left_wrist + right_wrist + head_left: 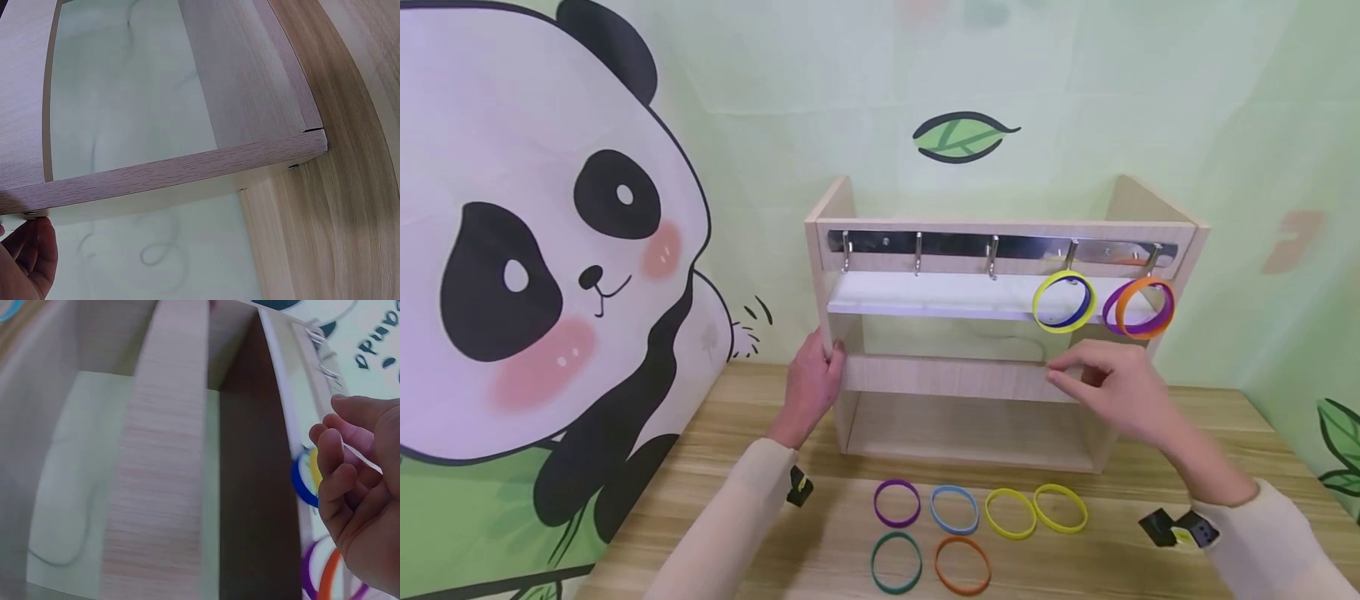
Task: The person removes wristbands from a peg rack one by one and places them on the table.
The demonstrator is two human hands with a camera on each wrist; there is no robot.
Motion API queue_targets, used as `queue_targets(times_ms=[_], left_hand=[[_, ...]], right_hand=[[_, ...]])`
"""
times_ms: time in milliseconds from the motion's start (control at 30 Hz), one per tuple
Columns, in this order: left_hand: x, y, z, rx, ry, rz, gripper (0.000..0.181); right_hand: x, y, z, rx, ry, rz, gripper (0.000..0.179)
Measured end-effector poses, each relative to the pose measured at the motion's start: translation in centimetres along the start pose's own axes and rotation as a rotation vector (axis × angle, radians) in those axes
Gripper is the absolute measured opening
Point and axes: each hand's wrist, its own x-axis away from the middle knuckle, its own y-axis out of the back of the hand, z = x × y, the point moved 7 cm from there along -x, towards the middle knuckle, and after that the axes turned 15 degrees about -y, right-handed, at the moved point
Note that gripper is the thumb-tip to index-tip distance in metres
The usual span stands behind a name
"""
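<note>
My left hand holds the left side panel of a small wooden shelf, the thumb at its front edge; in the left wrist view, curled fingers meet the panel. Below the hanging wristbands, my right hand hovers in front of the shelf, thumb and forefinger near each other with nothing visible between them. A yellow wristband and a blue wristband hang from the fourth hook. From the rightmost hook hang a purple wristband and an orange wristband.
On the table before the shelf lie a purple band, a light blue band, two yellow bands, a green band and an orange band. Three hooks at the left of the metal rail carry no bands. A panda-print cloth stands behind.
</note>
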Motion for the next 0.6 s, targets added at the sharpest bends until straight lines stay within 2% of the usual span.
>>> queue_targets(times_ms=[167, 433, 600], left_hand=[[0.0, 0.1, -0.2, -0.009, -0.015, -0.009, 0.039], [0.0, 0.0, -0.1, -0.012, -0.015, -0.003, 0.04], [0.0, 0.0, 0.0, -0.016, -0.013, -0.007, 0.039]], right_hand=[[-0.8, 2.0, 0.1, 0.021, -0.029, -0.064, 0.028], [-2.0, 4.2, 0.9, 0.111, 0.033, -0.232, 0.019], [-2.7, 5.1, 1.3, 0.157, 0.015, -0.317, 0.022]])
